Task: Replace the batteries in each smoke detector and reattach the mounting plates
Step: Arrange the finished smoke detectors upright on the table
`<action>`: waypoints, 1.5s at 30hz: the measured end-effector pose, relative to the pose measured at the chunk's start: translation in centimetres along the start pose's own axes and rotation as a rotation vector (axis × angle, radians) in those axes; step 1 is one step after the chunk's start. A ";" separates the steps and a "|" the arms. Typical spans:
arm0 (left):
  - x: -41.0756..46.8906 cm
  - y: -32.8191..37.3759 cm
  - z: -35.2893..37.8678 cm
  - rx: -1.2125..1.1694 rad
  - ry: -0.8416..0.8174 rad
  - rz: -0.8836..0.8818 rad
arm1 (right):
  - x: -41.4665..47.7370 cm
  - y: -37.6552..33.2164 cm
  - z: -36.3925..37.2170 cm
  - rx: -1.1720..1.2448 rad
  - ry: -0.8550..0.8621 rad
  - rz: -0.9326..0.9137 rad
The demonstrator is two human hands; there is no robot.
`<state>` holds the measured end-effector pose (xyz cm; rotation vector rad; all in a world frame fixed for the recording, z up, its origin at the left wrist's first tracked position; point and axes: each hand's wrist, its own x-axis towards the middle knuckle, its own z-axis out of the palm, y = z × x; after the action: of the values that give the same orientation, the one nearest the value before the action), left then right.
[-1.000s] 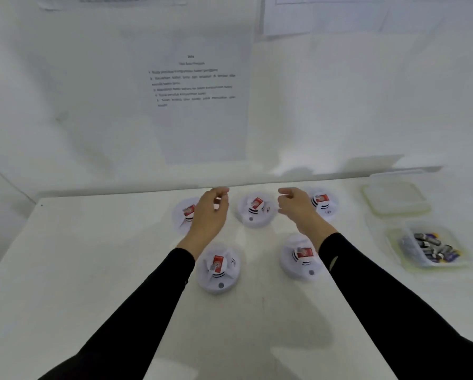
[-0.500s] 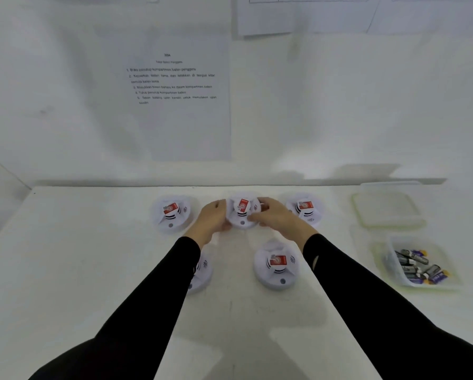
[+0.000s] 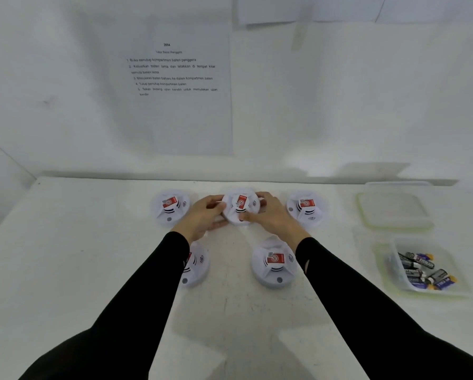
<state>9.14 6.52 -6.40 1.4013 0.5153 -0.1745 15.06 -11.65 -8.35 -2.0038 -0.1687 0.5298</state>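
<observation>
Left hand (image 3: 204, 216) and right hand (image 3: 272, 215), apart a second ago, now clasp the upper-centre smoke detector (image 3: 240, 205), likely starting its battery change.

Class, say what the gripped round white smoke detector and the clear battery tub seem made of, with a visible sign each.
The round white smoke detector: probably moulded plastic, matte; smooth domed shell with slots. The clear rectangular tub: likely translucent plastic; the batteries show through its wall.
</observation>
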 end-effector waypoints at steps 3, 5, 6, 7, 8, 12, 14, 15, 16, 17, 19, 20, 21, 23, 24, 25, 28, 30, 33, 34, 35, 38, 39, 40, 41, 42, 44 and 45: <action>-0.1 0.1 -0.3 0.003 -0.021 -0.001 | -0.4 -0.1 -0.1 0.004 0.008 -0.024; -0.1 0.2 -0.5 0.014 -0.038 -0.003 | -0.5 -0.3 -0.2 0.006 0.016 -0.033; -0.1 0.2 -0.6 0.019 -0.048 0.000 | -0.5 -0.3 -0.2 0.008 0.020 -0.037; -0.2 0.2 -0.7 0.022 -0.058 0.005 | -0.5 -0.3 -0.2 0.012 0.022 -0.041; -0.2 0.2 -0.8 0.025 -0.064 0.008 | -0.5 -0.3 -0.2 0.015 0.026 -0.042; -0.1 0.0 -0.9 0.022 -0.071 0.015 | -0.4 -0.1 -0.1 0.004 0.042 -0.043; 0.0 -0.1 -1.0 0.021 -0.079 0.022 | -0.4 0.0 0.0 0.014 0.048 -0.039; 0.0 -0.2 -1.0 0.020 -0.083 0.029 | -0.5 0.0 0.0 0.021 0.047 -0.042; 0.0 -0.2 -1.0 0.019 -0.086 0.035 | -0.6 -0.1 0.0 0.028 0.045 -0.048; -0.1 -0.3 -0.9 0.019 -0.089 0.039 | -0.8 -0.1 0.0 0.031 0.042 -0.050; -0.2 -0.2 -0.9 0.026 -0.091 0.050 | -1.0 -0.1 -0.1 0.036 0.034 -0.048; -0.2 -0.2 -0.9 0.039 -0.084 0.063 | -1.2 -0.2 -0.2 0.035 0.033 -0.051; -0.1 -0.2 -0.9 0.060 -0.073 0.083 | -1.4 -0.4 -0.2 0.035 0.029 -0.058; 0.0 0.0 -0.8 0.094 -0.052 0.113 | -1.8 -0.7 -0.3 0.046 0.019 -0.062; 0.0 0.0 -0.8 0.096 -0.044 0.116 | -1.8 -0.6 -0.3 0.051 0.014 -0.062; 0.1 -0.1 -0.8 0.086 -0.039 0.117 | -2.0 -0.6 -0.3 0.055 0.008 -0.064; -0.1 -0.5 -0.9 0.058 -0.039 0.149 | -2.3 -0.9 -0.5 0.056 -0.017 -0.073; -0.3 -0.9 -1.0 0.058 -0.043 0.184 | -2.4 -0.9 -0.6 0.058 -0.033 -0.072; -0.5 -1.5 -0.9 0.064 -0.022 0.222 | -2.3 -0.8 -0.6 0.068 -0.035 -0.074; -0.5 -1.4 -0.8 0.062 -0.022 0.225 | -2.2 -0.8 -0.6 0.068 -0.036 -0.074; -0.4 -1.4 -0.8 0.061 -0.026 0.225 | -2.1 -0.7 -0.6 0.069 -0.038 -0.071; -0.3 -1.3 -0.8 0.047 -0.029 0.214 | -1.9 -0.5 -1.2 0.088 -0.084 -0.067; -0.3 -1.3 -0.8 0.042 -0.029 0.210 | -1.8 -0.3 -1.7 0.110 -0.122 -0.067; -0.3 -1.3 -0.9 0.035 -0.031 0.207 | -1.7 -0.1 -2.2 0.133 -0.160 -0.070; -0.2 -1.3 -0.9 0.026 -0.035 0.203 | -1.7 0.1 -2.6 0.157 -0.183 -0.072; -0.3 -1.3 -1.0 0.019 -0.041 0.200 | -1.6 0.4 -2.8 0.172 -0.186 -0.073; -0.3 -1.2 -1.1 0.016 -0.049 0.190 | -1.5 0.6 -2.9 0.177 -0.171 -0.070; -0.3 -1.2 -1.1 0.014 -0.050 0.184 | -1.4 0.6 -2.8 0.174 -0.163 -0.067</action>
<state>8.12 7.32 -7.39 1.4459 0.3427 -0.0643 14.92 -14.66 -7.38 -1.7796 -0.2797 0.6431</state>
